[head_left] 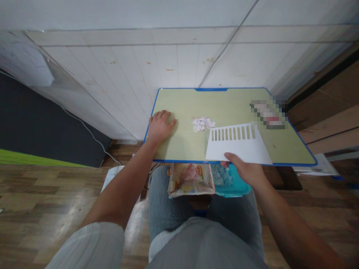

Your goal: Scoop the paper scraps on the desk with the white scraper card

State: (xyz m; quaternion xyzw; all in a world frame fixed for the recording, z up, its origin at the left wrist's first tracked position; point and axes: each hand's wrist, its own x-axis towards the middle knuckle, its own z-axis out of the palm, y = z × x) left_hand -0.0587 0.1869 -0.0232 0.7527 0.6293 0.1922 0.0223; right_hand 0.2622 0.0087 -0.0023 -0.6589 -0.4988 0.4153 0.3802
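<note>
- Tabletop [179, 101]: pale green, blue rim, far edge near the white wall [159, 61]. Thin cable [230, 37] runs diagonally down the wall to behind the table.
- Right side of the top: pixelated item [267, 114], can't tell what it is. It lies beyond and to the right of the slotted sheet, near its far right corner.
- Small dark speck [274, 146] on the top, right of the sheet.
- Below the near edge, over my lap: patterned bin [193, 192] with pinkish stuff inside, teal tray [237, 192] right beside it with pale bits. The table edge covers their far ends; can't see what supports them.
- Dark panel [50, 119] on the left, with a cord [84, 125] trailing along it toward the wood floor [64, 201].
- Paper scraps [203, 124]: small loose pile mid-table, between my left hand and the sheet. White slotted sheet [238, 149] has its far left corner right at the pile; can't tell if it overlaps the scraps. Row of slots sits along the far side, near edge at the table rim.
- Left hand [161, 126]: palm down on the left part of the top, fingers loosely spread, holding nothing. Forearm crosses the near left corner.
- Right hand [246, 170]: at the near edge, above the tray, pinching the sheet's near edge. Thumb on top, fingers mostly hidden underneath.
</note>
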